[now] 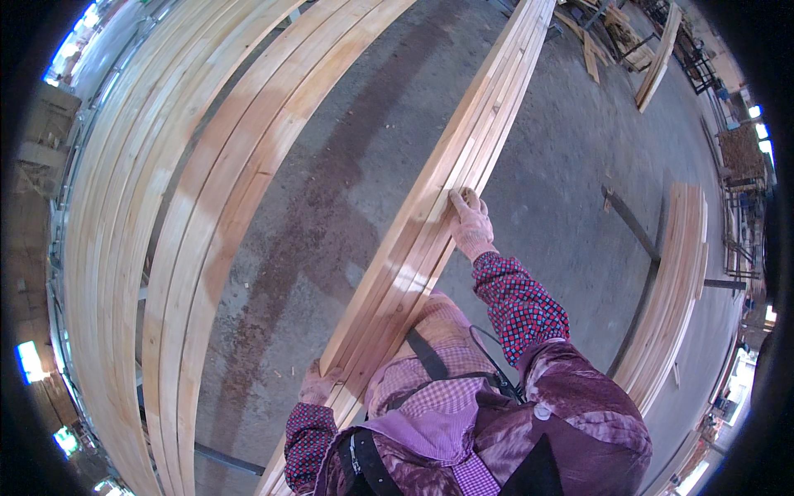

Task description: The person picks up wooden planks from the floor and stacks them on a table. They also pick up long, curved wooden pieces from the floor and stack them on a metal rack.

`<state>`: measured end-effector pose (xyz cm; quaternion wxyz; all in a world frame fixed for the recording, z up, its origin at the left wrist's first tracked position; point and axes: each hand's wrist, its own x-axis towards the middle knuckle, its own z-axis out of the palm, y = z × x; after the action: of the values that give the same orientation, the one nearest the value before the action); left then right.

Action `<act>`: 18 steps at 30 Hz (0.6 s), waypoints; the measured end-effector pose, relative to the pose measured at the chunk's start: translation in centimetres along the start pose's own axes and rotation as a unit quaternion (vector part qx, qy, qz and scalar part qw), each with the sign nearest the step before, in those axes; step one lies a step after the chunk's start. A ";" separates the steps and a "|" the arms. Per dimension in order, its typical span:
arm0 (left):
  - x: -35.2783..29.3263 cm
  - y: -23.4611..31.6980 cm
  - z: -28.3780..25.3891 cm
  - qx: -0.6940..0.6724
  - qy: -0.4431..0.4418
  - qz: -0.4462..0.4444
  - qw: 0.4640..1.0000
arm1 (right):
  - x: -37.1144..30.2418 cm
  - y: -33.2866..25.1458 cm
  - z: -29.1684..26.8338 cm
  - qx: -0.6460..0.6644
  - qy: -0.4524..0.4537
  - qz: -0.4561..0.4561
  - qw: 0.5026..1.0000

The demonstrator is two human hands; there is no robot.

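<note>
- The person holds a bundle of long wooden planks (430,215) with both hands; the bundle runs from beside the body away to the far end of the concrete floor (331,182).
- The right hand (471,225) in a worn glove lies on the right side edge of the bundle, with fingers bent over the top plank.
- The left hand (318,384), also gloved, grips the left edge near the close end of the bundle.
- The two hands are well apart along the planks.
- A big stack of planks (157,248) lies at the left on the floor.
- A smaller stack (674,281) lies at the right, beside a dark metal bar (628,219).
</note>
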<state>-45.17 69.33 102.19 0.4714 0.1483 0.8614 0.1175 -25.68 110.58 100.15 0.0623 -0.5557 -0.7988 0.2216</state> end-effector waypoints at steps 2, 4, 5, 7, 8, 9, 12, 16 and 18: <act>0.2 -0.2 0.1 -0.063 -0.021 -0.017 0.998 | 0.1 0.1 0.0 0.005 0.007 -0.005 1.000; 0.5 -0.7 0.2 -0.071 -0.026 -0.014 0.997 | 0.2 -0.2 0.1 0.016 -0.001 0.008 1.000; 0.6 -0.9 0.2 -0.051 -0.022 -0.007 0.998 | 0.2 -0.3 0.1 0.031 0.008 0.014 0.999; 0.7 -1.2 0.3 -0.023 -0.015 0.004 1.000 | 0.3 -1.0 0.2 0.054 0.009 0.048 0.997; 0.8 -1.4 0.4 -0.015 -0.014 0.008 1.000 | 0.4 -1.4 0.4 0.091 0.026 0.075 0.993; 0.7 -1.4 0.4 -0.001 -0.011 0.009 1.000 | 0.5 -1.8 0.4 0.093 0.038 0.096 0.990; 0.6 -1.6 0.5 -0.019 -0.017 0.009 1.000 | 0.6 -3.0 0.8 0.104 0.077 0.134 0.983; 0.7 -1.9 0.5 0.033 -0.013 0.000 0.999 | 0.4 -3.8 0.9 0.110 0.098 0.153 0.977; 1.0 -1.9 0.3 0.062 -0.010 -0.014 0.998 | 0.3 -4.0 0.5 0.114 0.087 0.154 0.978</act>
<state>-45.69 67.93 100.61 0.4716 0.1669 0.8641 0.0556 -29.40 109.55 101.36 0.1597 -0.6784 -0.6650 0.2684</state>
